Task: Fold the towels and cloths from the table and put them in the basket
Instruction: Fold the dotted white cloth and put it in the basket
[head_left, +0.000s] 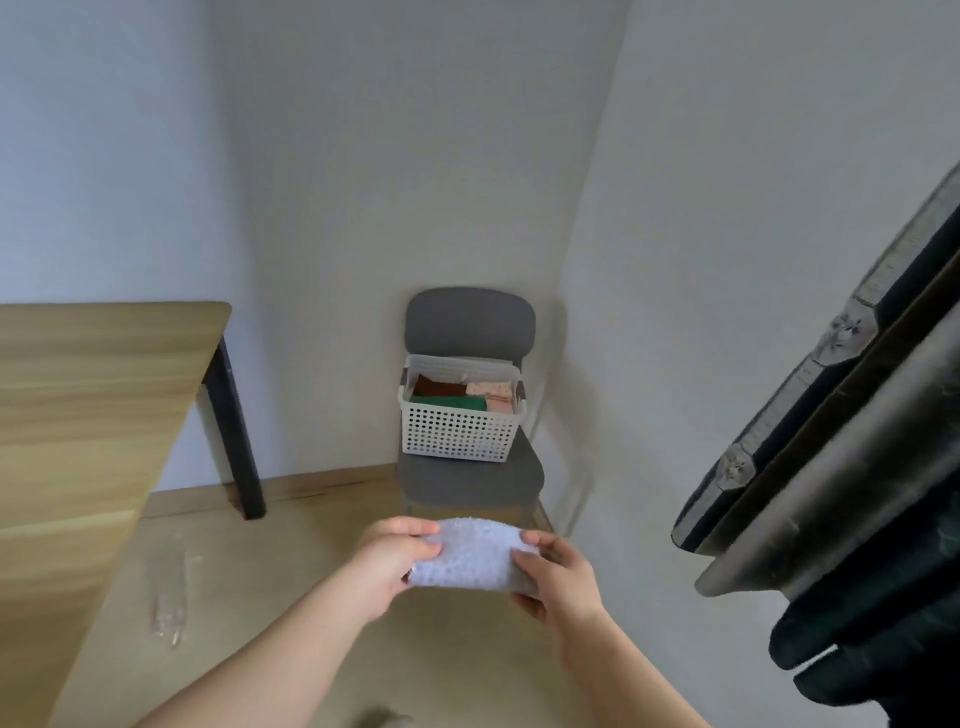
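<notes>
Head view, left to right. At far left, the wooden table (78, 415) with its bare top and a dark leg (236, 431) standing on the pale wood floor (311, 571); a clear crumpled plastic wrapper (169, 597) lies on the floor beside it. At centre foreground, the left hand (392, 564) grips the left end of a folded white cloth (470, 558), thumb on top and fingers curled beneath. The cloth is held in the air above the floor, in front of and below the chair seat, well apart from the basket. Its long axis runs left to right across the view, from one hand to the other, with the broad face turned up. The surface is pale, nubbly and dotted, folded into a compact rounded rectangle. The right hand (558, 577) closes on the cloth's right end in the same manner. Beyond, a white perforated basket (460, 434) stands on a grey chair (470, 322) in the room's corner, holding folded green, brown and pink cloths. At far right, dark fabric (841, 467) hangs along the wall.
</notes>
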